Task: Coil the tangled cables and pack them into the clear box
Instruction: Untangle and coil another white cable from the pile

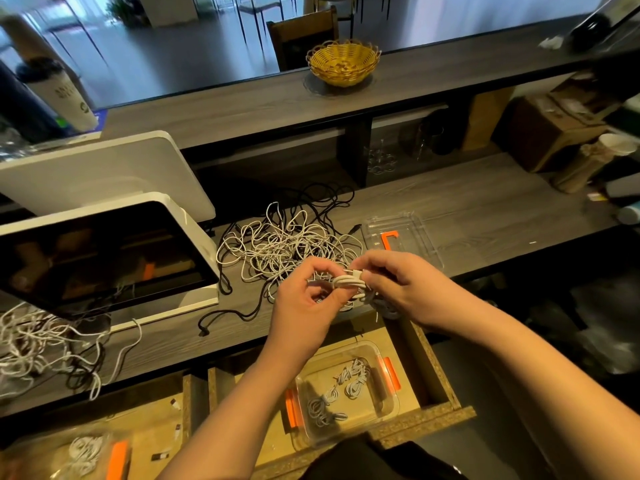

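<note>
Tangled cables [287, 244] lie on the worktop [467, 209]; left hand [304, 306] and right hand [398, 285] both pinch a white coil [348, 283] above the clear box [346, 393] (coils already inside).

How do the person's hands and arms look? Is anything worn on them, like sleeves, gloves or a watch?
Both forearms are bare up to the frame edge: no sleeves show. The left hand and the right hand wear no gloves, and no ring, watch or bracelet is visible. Only a bit of dark clothing shows at the bottom edge.
</note>
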Tool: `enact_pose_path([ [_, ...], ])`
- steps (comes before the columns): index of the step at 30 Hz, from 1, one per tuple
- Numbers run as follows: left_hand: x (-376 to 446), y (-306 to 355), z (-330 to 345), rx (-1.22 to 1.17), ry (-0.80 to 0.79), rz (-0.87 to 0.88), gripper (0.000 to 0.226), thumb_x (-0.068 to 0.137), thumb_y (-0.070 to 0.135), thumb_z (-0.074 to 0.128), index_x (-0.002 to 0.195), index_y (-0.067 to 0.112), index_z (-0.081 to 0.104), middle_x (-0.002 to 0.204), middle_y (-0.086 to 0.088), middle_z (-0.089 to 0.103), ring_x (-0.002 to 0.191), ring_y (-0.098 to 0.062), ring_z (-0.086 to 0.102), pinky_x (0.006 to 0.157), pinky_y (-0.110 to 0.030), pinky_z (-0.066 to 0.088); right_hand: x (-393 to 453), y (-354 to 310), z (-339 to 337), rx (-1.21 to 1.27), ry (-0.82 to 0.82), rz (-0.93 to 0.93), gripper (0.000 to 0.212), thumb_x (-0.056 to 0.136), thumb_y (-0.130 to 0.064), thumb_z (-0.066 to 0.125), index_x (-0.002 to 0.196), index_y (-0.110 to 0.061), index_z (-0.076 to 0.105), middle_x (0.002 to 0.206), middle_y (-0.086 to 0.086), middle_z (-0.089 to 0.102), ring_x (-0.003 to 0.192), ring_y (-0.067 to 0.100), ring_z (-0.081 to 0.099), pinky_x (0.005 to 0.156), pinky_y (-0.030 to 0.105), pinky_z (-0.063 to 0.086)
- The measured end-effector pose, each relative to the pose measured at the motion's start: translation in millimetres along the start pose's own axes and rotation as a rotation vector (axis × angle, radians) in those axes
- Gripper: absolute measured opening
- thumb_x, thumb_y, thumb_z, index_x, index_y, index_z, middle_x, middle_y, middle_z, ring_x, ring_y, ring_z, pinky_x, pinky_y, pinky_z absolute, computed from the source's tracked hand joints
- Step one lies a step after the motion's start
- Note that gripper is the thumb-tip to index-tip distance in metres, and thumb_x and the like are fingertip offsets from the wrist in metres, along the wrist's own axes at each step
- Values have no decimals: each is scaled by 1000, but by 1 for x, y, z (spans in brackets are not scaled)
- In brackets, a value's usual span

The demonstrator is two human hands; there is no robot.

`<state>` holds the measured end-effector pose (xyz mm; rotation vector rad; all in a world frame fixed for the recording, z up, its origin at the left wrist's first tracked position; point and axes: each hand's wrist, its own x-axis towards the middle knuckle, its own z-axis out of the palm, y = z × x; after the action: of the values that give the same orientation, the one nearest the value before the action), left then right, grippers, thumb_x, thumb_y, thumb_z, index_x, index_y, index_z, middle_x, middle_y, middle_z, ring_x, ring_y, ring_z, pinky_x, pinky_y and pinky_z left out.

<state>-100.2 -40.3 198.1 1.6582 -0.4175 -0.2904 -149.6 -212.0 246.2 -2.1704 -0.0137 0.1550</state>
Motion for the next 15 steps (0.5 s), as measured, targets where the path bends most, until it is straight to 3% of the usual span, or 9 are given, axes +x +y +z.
enact_pose_path([
  [5, -3, 0, 1, -48, 15, -45, 27, 81, -4, 76, 90, 19, 66, 88, 3, 71, 73, -15, 70, 65, -24, 55, -1, 1, 1, -112, -56, 35, 18, 101, -19, 51, 108, -32, 60, 97, -7, 65, 89, 7, 62, 81, 31, 56],
  [11, 2, 3, -2, -5, -53, -50, 37, 86, -3, 71, 107, 27, 69, 97, 4, 73, 87, -18, 73, 73, -31, 60, -1, 1, -1, -109, -23, 8, 21, 98, -17, 55, 109, -33, 62, 92, -16, 62, 86, -1, 59, 77, 18, 50],
  [15, 3, 5, -5, -38, -29, -62, 29, 85, -4, 71, 98, 22, 72, 95, 4, 76, 88, -13, 74, 73, -22, 58, 1, 4, 2, 71, 99, 12, 16, 94, -17, 62, 97, -33, 66, 84, -11, 68, 80, -3, 65, 73, 16, 54],
])
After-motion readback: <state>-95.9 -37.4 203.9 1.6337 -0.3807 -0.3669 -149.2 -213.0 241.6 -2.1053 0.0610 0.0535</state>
